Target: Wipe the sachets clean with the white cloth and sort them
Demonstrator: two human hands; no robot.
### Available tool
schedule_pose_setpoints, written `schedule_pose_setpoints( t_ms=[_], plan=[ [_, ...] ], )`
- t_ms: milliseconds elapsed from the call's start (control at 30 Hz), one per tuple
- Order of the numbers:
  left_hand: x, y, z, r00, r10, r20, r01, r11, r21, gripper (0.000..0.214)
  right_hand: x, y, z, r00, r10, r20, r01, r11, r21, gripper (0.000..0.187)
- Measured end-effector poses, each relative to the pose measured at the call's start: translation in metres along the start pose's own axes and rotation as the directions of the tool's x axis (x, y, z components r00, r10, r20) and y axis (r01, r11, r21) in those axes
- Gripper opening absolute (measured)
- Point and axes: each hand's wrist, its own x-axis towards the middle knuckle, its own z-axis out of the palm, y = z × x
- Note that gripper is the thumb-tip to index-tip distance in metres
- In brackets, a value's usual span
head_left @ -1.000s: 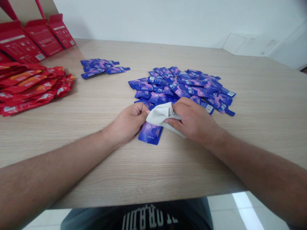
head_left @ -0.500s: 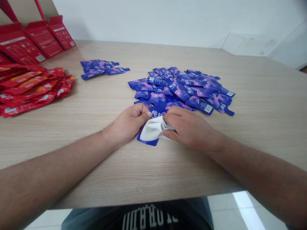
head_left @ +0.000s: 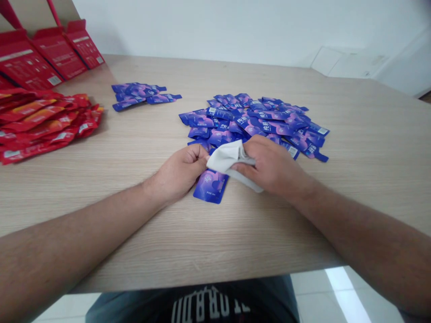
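Observation:
A blue and purple sachet (head_left: 211,185) lies flat on the table in front of me, its upper part covered by a white cloth (head_left: 226,158). My left hand (head_left: 183,172) pinches the sachet at its left edge, thumb against curled fingers. In my right hand (head_left: 269,163) the bunched cloth is gripped between thumb and fingers, with a fold hanging below. The cloth rests over the sachet's top end. Just beyond both hands spreads a pile of similar blue sachets (head_left: 249,121), overlapping one another.
A small group of blue sachets (head_left: 138,95) lies at the back left. Red packets (head_left: 47,119) are heaped at the far left, in front of red open-topped boxes (head_left: 60,56). A white wall (head_left: 215,31) borders the table (head_left: 161,242) at the back.
My right hand has moved the cloth up the sachet, away from me, uncovering its lower part. The left hand stays in place, holding the edge.

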Motion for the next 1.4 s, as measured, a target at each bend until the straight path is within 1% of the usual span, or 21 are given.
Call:
schedule_pose_setpoints(
  t_ms=[67,133,200,233,267,367,400,467,533,600,633,700,767,833,933,1000,1067,1133,1167,1267,1400],
  plan=[
    [0.000,0.000,0.000,1.000,0.000,-0.002,0.000,1.000,0.000,0.027,0.000,0.001,0.001,0.998,0.044,-0.034,-0.044,0.999,-0.013,0.029],
    [-0.001,0.000,0.000,1.000,0.001,-0.003,-0.001,1.000,0.002,0.025,-0.001,-0.005,0.001,0.999,-0.029,0.041,0.030,1.000,-0.006,0.026],
    [0.000,0.000,0.000,1.000,0.002,-0.002,-0.002,1.000,0.014,0.023,-0.003,-0.011,0.001,0.981,-0.144,0.131,0.144,0.990,0.009,0.020],
    [0.000,-0.001,0.000,1.000,0.003,-0.002,-0.003,1.000,0.019,0.023,-0.003,-0.013,0.000,0.975,-0.165,0.147,0.166,0.986,0.009,0.018],
    [0.000,-0.001,-0.001,1.000,0.004,-0.002,-0.004,1.000,0.021,0.023,-0.003,-0.013,0.000,0.979,-0.153,0.137,0.154,0.988,0.003,0.019],
    [0.001,-0.003,-0.001,1.000,0.001,-0.005,-0.001,1.000,-0.006,0.023,-0.003,-0.008,0.000,1.000,-0.008,0.026,0.009,1.000,-0.027,0.026],
    [0.001,-0.003,-0.001,1.000,-0.003,-0.008,0.003,1.000,-0.015,0.023,-0.003,-0.008,0.000,1.000,0.015,0.008,-0.014,1.000,-0.028,0.028],
    [0.001,-0.002,0.000,1.000,-0.010,-0.009,0.010,1.000,-0.015,0.022,-0.003,-0.012,0.000,0.998,-0.037,0.048,0.038,0.999,-0.019,0.025],
    [0.000,-0.002,0.000,1.000,-0.009,-0.012,0.009,1.000,-0.008,0.021,-0.005,-0.019,0.000,0.979,-0.153,0.133,0.155,0.988,-0.001,0.018],
    [-0.001,-0.001,0.000,1.000,-0.007,-0.016,0.007,1.000,-0.017,0.021,-0.006,-0.021,-0.001,0.968,-0.198,0.154,0.201,0.980,-0.004,0.016],
    [-0.001,-0.001,0.001,1.000,-0.007,-0.022,0.007,0.999,-0.032,0.021,-0.005,-0.019,-0.002,0.976,-0.173,0.132,0.177,0.984,-0.016,0.017],
    [-0.001,0.000,0.003,0.999,-0.014,-0.034,0.011,0.997,-0.075,0.022,-0.004,-0.014,-0.002,0.995,-0.073,0.063,0.075,0.996,-0.040,0.024],
    [-0.001,0.001,0.004,0.999,-0.025,-0.044,0.020,0.995,-0.102,0.023,-0.004,-0.012,-0.001,0.999,-0.020,0.039,0.022,0.999,-0.046,0.027],
    [-0.001,0.002,0.005,0.998,-0.036,-0.047,0.032,0.995,-0.094,0.023,-0.005,-0.018,0.000,0.993,-0.081,0.084,0.084,0.996,-0.030,0.024],
    [-0.001,0.001,0.003,0.999,-0.018,-0.035,0.016,0.998,-0.054,0.022,-0.008,-0.031,0.000,0.958,-0.236,0.163,0.239,0.971,0.003,0.016],
    [-0.001,-0.001,0.001,1.000,0.000,-0.016,-0.001,0.999,-0.037,0.022,-0.008,-0.030,-0.001,0.953,-0.252,0.167,0.253,0.967,0.010,0.015],
    [0.000,-0.002,-0.001,1.000,-0.002,0.005,0.002,1.000,-0.025,0.022,-0.005,-0.017,-0.002,0.975,-0.185,0.122,0.184,0.983,0.017,0.019],
    [0.000,-0.003,-0.003,1.000,-0.013,0.024,0.013,1.000,-0.021,0.023,0.001,0.004,-0.002,0.998,-0.061,0.013,0.061,0.998,0.019,0.031],
    [0.000,-0.003,-0.003,0.999,-0.018,0.030,0.018,0.999,-0.026,0.023,0.004,0.014,-0.002,0.998,0.012,-0.054,-0.012,1.000,0.005,0.034],
    [-0.003,-0.001,0.000,0.998,-0.031,0.047,0.035,0.995,-0.091,0.021,0.011,0.039,-0.004,0.974,0.184,-0.132,-0.182,0.983,0.026,0.034],
    [-0.008,0.010,0.006,0.994,-0.089,0.070,0.105,0.953,-0.283,0.020,0.013,0.048,-0.008,0.929,0.338,-0.151,-0.291,0.919,0.266,0.038]
  ],
)
